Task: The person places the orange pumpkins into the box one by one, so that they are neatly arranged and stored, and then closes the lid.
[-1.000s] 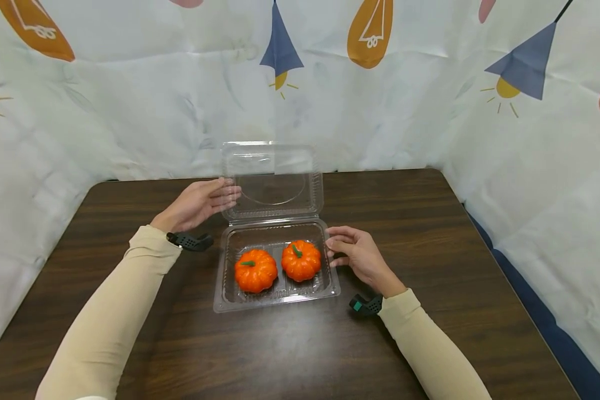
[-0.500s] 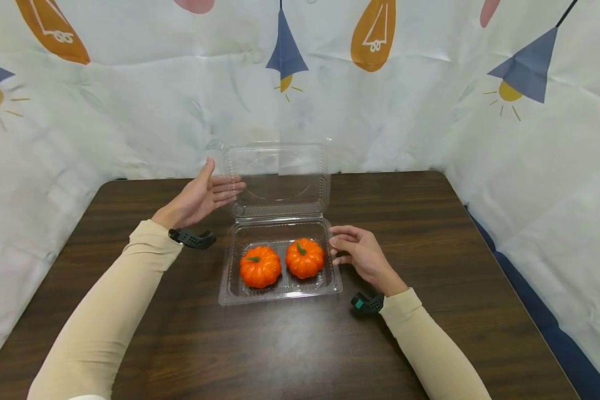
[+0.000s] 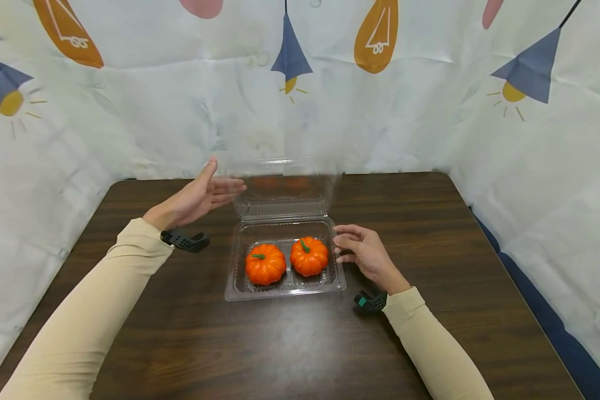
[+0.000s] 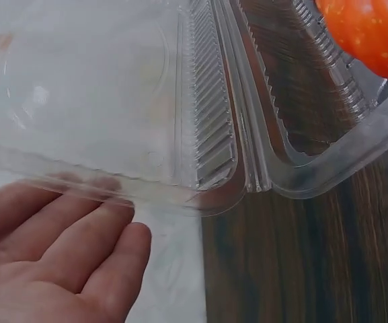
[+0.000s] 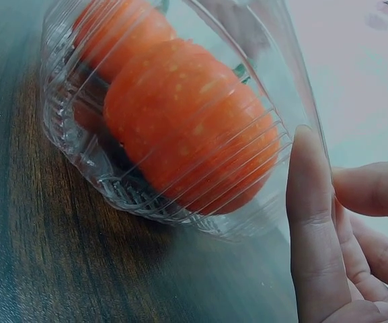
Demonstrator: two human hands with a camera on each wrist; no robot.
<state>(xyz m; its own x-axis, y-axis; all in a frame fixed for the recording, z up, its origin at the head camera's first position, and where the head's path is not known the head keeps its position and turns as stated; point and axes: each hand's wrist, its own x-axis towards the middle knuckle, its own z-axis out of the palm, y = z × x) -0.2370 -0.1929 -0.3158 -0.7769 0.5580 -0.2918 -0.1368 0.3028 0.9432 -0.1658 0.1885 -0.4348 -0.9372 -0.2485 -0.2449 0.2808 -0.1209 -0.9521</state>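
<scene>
A clear plastic clamshell container sits on the table with its hinged lid raised at the back. Inside lie two small orange pumpkins with green stems, the left pumpkin slightly nearer me than the right pumpkin. My left hand is at the lid's left side, thumb up. In the left wrist view its straight fingers reach behind the lid's edge. At the container's right side, my right hand pinches the rim; the right wrist view shows thumb and finger on either side of it.
The dark wood-grain table ends just behind the lid. A white patterned cloth hangs behind it and along both sides. Black bands circle both wrists, the left band lying close to the container.
The lid has tilted forward over the tray, and the pumpkins now reflect in it. My left thumb has lifted off the lid and points up. The right hand keeps its pinch on the rim.
</scene>
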